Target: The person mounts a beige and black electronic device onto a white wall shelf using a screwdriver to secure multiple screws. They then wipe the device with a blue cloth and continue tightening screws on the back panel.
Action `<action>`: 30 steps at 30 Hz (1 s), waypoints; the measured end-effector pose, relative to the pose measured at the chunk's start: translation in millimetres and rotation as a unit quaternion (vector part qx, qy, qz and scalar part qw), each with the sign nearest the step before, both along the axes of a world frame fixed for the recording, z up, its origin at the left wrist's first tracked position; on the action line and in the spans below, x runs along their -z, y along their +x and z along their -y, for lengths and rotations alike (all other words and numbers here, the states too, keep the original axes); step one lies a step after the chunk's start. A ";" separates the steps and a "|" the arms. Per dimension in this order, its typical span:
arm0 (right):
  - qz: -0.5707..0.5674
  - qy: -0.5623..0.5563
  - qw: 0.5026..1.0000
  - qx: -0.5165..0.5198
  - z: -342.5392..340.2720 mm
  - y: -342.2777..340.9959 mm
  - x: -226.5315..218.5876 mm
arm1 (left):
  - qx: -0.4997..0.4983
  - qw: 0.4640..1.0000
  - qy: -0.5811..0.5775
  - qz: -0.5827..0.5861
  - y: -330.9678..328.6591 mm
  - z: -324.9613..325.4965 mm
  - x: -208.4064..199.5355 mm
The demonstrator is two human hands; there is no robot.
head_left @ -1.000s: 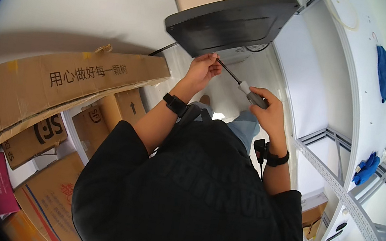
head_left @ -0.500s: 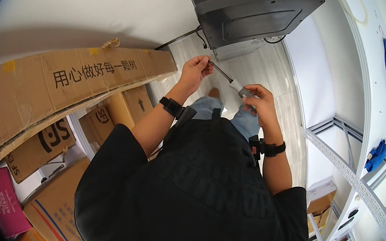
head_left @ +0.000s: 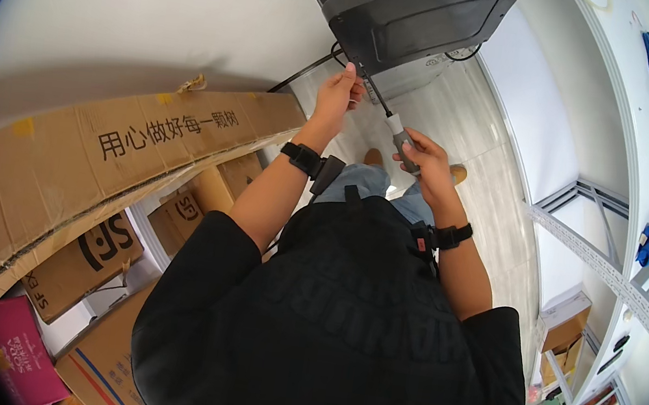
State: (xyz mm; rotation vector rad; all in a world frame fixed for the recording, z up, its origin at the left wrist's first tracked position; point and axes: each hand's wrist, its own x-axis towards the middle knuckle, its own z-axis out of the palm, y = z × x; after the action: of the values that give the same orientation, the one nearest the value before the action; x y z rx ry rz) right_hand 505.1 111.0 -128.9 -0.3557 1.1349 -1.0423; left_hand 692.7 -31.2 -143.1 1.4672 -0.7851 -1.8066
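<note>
Slanting up to the lower edge of the dark monitor back (head_left: 422, 19), the screwdriver (head_left: 388, 121) has its handle clamped in the right hand (head_left: 426, 163), giving turning force. The left hand (head_left: 337, 94) pinches fingers around the shaft near the tip, steadying it, with cardboard boxes (head_left: 100, 165) stacked to the left.

- Bright, even daylight fills the room, strongest on the pale wall (head_left: 159, 25) at upper left and the white panels at right.
- A soft grey shadow bands the wall just above the long cardboard box (head_left: 100, 165).
- The person's black shirt (head_left: 341, 328) reads as a dark mass with little detail.
- Fisheye distortion bends the box edge and the metal shelving rails (head_left: 617, 282) toward the rim; a black circular vignette frames the view.
- Focus is sharp at centre, softer toward the edges.
</note>
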 end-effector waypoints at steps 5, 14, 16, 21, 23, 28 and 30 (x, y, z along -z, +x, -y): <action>-0.011 0.003 1.000 -0.006 10.1 5.4 0.3 | -0.011 0.904 -0.341 0.258 12.7 13.6 18.9; -0.021 0.008 1.000 -0.005 15.2 11.5 -9.0 | 0.075 0.883 -0.344 0.309 -7.5 37.3 -23.7; -0.035 0.018 0.999 -0.009 17.9 13.4 -16.4 | 0.071 0.876 -0.361 0.313 -7.6 36.1 -26.6; -0.188 -0.019 0.982 -0.015 17.9 22.3 -28.4 | 0.067 0.858 -0.393 0.323 -2.9 42.3 -13.9; -0.251 -0.022 0.968 0.018 16.2 27.4 -24.8 | 0.069 0.851 -0.396 0.339 -4.1 44.2 -12.5; -0.114 0.018 0.992 0.050 12.9 29.1 -30.4 | 0.068 0.851 -0.388 0.347 -4.7 42.1 -16.2; -0.087 0.043 0.994 0.043 12.5 30.0 -28.7 | 0.065 0.845 -0.394 0.355 -5.3 40.8 -16.9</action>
State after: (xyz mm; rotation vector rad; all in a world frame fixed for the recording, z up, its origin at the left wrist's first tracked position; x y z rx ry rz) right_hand 535.1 98.5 -100.2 -0.3361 1.3577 -1.0493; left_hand 687.4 -72.0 -126.2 1.4739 -1.7662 -0.7474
